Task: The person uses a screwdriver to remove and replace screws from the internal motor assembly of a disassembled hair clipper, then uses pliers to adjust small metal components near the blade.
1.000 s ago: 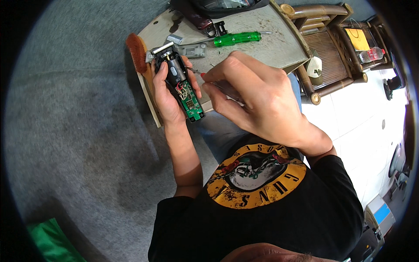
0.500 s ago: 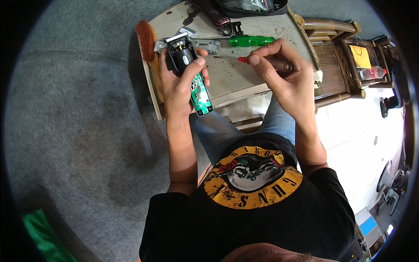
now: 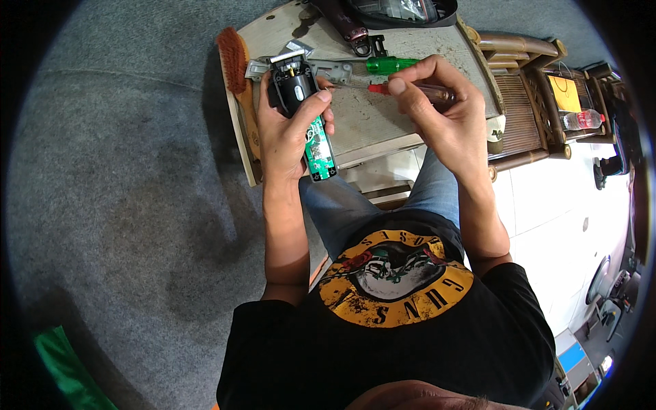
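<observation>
An opened hair clipper with its green circuit board bare lies in my left hand. The fingers wrap its sides and the thumb presses on its front; its blade points away from me. In my right hand is a screwdriver with a dark translucent handle and a red collar. Its thin shaft points left, toward the clipper's side, and the tip is near my left fingertips; whether it touches anything I cannot tell. Behind the clipper lies a grey casing part, and a green screwdriver handle rests beyond my right hand.
A wooden brush with reddish bristles lies along the left edge of the small worn table. At the back are a dark clipper and a black case. Bamboo furniture stands at the right, holding a bottle.
My right hand with the screwdriver has shifted slightly left, and its shaft now shows near the clipper. The view has moved a little; the clipper stays in my left hand.
</observation>
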`<act>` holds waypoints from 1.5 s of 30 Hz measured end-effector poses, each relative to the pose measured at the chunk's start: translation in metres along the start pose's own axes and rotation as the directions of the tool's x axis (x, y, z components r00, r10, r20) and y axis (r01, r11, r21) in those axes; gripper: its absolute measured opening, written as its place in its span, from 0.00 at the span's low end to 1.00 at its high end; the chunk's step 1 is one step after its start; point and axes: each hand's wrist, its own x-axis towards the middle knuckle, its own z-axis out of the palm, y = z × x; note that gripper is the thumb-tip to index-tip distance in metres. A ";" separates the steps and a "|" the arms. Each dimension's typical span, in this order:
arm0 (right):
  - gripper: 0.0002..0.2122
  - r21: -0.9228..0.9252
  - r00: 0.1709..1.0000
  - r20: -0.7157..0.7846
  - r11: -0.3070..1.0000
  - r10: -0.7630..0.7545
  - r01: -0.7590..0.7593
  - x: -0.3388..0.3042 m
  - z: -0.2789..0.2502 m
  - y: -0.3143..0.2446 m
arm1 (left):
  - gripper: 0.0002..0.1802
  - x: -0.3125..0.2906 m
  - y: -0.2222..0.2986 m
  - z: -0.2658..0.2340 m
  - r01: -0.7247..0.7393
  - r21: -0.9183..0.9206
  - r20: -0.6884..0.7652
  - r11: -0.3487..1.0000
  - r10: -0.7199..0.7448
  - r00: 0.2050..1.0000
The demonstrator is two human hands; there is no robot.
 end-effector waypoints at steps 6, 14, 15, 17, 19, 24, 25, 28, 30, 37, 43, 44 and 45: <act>0.07 0.002 1.000 0.022 1.000 0.009 -0.009 0.000 0.000 0.001 | 0.24 0.001 -0.003 -0.003 0.003 0.005 -0.001 1.000 -0.003 1.000; 0.07 0.016 0.996 0.090 1.000 -0.006 0.005 -0.003 -0.005 0.013 | 0.24 0.000 -0.001 -0.003 0.025 0.005 -0.012 1.000 -0.025 1.000; 0.07 -0.053 0.995 0.105 0.999 0.001 0.004 -0.004 -0.005 0.011 | 0.24 0.000 -0.001 -0.003 0.026 0.007 -0.008 1.000 -0.026 1.000; 0.07 -0.190 0.991 0.132 0.982 0.022 0.003 -0.006 -0.005 0.002 | 0.24 0.000 -0.001 -0.002 0.029 0.011 -0.003 1.000 -0.029 1.000; 0.08 -0.374 0.976 0.216 0.921 -0.027 0.109 -0.006 -0.005 -0.007 | 0.25 -0.001 0.000 -0.001 0.026 0.027 0.009 0.999 -0.026 1.000; 0.09 -0.595 0.920 0.296 0.705 -0.256 0.387 -0.002 0.007 -0.004 | 0.26 -0.002 0.002 -0.002 0.030 0.055 0.031 0.998 -0.032 0.999; 0.09 -0.624 0.913 0.315 0.669 -0.257 0.404 -0.001 0.010 -0.004 | 0.26 -0.002 0.003 0.000 0.033 0.055 0.038 0.998 -0.035 0.999; 0.09 -0.675 0.900 0.354 0.597 -0.253 0.433 0.003 0.016 -0.003 | 0.26 -0.003 0.003 0.000 0.024 0.067 0.057 0.997 -0.028 0.998; 0.08 -0.673 0.903 0.353 0.603 -0.245 0.427 0.004 0.020 -0.004 | 0.26 -0.003 0.003 -0.001 0.018 0.070 0.065 0.997 -0.022 0.998; 0.10 -0.673 0.939 0.280 0.656 -0.200 0.340 0.006 0.024 -0.006 | 0.27 -0.004 0.002 -0.004 0.012 0.047 0.098 0.999 -0.017 0.995; 0.12 -0.658 0.936 0.273 0.666 -0.223 0.351 0.010 0.023 0.003 | 0.28 -0.004 0.003 -0.003 0.005 0.042 0.119 0.999 -0.009 0.993; 0.12 -0.648 0.934 0.272 0.674 -0.230 0.354 0.010 0.023 0.003 | 0.29 -0.004 0.003 -0.003 0.005 0.044 0.120 0.999 -0.011 0.993; 0.12 -0.639 0.933 0.270 0.681 -0.237 0.358 0.010 0.023 0.004 | 0.29 -0.004 0.003 -0.003 0.006 0.045 0.122 0.999 -0.011 0.992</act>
